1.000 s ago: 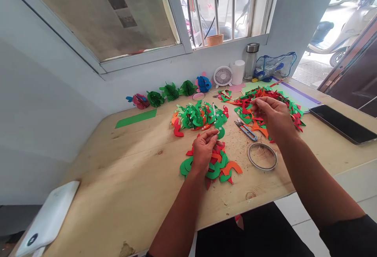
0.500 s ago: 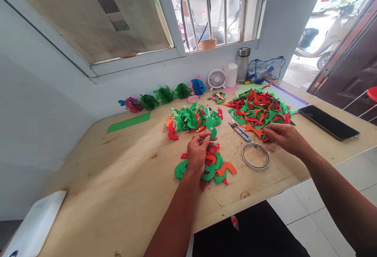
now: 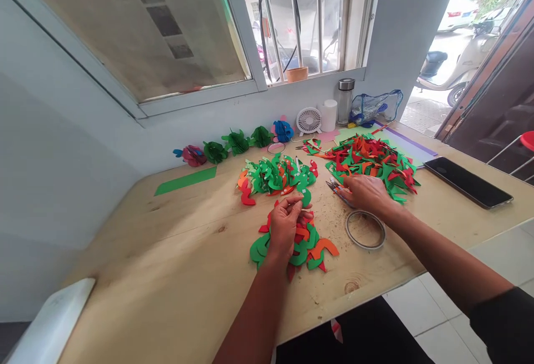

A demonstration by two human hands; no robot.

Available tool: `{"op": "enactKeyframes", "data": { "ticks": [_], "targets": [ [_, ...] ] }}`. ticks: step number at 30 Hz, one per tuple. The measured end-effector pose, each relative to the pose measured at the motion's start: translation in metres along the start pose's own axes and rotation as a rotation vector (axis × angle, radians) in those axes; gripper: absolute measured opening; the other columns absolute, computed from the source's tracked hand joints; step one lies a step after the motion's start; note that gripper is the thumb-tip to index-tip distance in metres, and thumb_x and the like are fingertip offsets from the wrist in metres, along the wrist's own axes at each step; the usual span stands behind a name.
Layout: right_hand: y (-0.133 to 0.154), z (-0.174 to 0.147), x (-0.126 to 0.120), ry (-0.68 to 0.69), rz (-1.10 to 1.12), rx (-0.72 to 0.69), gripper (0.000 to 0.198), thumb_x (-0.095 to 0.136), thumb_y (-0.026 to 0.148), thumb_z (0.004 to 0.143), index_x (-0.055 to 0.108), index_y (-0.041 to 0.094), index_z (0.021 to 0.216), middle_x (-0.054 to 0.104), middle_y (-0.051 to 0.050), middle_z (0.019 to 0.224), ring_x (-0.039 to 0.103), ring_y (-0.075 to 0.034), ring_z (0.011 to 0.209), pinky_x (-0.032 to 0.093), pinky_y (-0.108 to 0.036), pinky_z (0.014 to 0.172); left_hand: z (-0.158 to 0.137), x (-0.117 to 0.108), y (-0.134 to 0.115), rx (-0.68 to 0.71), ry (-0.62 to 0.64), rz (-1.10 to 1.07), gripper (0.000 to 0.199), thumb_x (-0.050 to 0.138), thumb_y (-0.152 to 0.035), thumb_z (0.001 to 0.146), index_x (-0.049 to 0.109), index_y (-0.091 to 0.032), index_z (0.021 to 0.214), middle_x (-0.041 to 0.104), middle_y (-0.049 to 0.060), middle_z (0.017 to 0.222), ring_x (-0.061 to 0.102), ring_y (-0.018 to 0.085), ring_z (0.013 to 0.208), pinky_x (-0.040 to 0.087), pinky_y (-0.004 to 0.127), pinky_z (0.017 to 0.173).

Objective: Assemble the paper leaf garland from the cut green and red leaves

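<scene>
My left hand (image 3: 287, 222) is closed in a pinch on a green paper cutout (image 3: 306, 197) with a small pale square on it. Below that hand lies a loose heap of curved green, red and orange paper cutouts (image 3: 324, 247). My right hand (image 3: 367, 192), palm down, has its fingers closed on the thread snips (image 3: 332, 185); the blades show to the left of the fingertips, and much of the handle is hidden. Beyond my left hand sits another pile of green and red cutouts (image 3: 271, 177), several with small pale squares. A tape roll (image 3: 348, 230) lies just below my right hand.
A large mound of red, green and orange paper scraps (image 3: 375, 155) lies behind my right hand, with a phone (image 3: 467, 181) to its right. Paper flowers (image 3: 237, 142), a small fan (image 3: 308, 121) and a glass bottle (image 3: 345, 102) line the wall. A green strip (image 3: 186, 181) lies left.
My right hand has moved left from an orange scrap at the edge of the mound onto the thread snips. My left hand keeps its green cutout. The view has shifted slightly.
</scene>
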State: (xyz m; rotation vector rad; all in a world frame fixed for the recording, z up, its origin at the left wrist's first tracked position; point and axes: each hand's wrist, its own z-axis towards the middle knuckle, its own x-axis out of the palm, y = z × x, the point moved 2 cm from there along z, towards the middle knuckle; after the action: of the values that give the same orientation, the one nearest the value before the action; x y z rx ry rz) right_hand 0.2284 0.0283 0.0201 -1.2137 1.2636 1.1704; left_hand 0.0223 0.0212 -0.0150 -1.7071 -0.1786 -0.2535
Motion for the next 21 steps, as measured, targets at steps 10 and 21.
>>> {"op": "enactKeyframes", "data": {
  "ticks": [10,21],
  "targets": [
    [0.004,0.009,0.011,0.039,-0.045,0.028,0.033,0.040,0.044,0.085,0.060,0.018,0.092,0.069,-0.013,0.090,0.064,-0.026,0.083,0.032,-0.029,0.055,0.000,-0.001,0.002,0.064,-0.015,-0.055,0.027,0.066,-0.028,0.068,0.053,-0.017,0.090,0.069,0.002,0.066,0.061,0.013,0.046,0.045,0.020,0.045],
    [0.030,-0.002,-0.004,-0.200,0.494,-0.046,0.030,0.047,0.044,0.081,0.049,0.021,0.062,0.055,0.002,0.054,0.045,-0.012,0.050,0.025,-0.024,0.049,0.001,-0.006,-0.007,0.178,-0.194,0.001,0.021,0.061,-0.024,0.070,0.069,-0.013,0.086,0.069,0.005,0.071,0.061,0.012,0.054,0.046,0.021,0.049]
  ]
}}
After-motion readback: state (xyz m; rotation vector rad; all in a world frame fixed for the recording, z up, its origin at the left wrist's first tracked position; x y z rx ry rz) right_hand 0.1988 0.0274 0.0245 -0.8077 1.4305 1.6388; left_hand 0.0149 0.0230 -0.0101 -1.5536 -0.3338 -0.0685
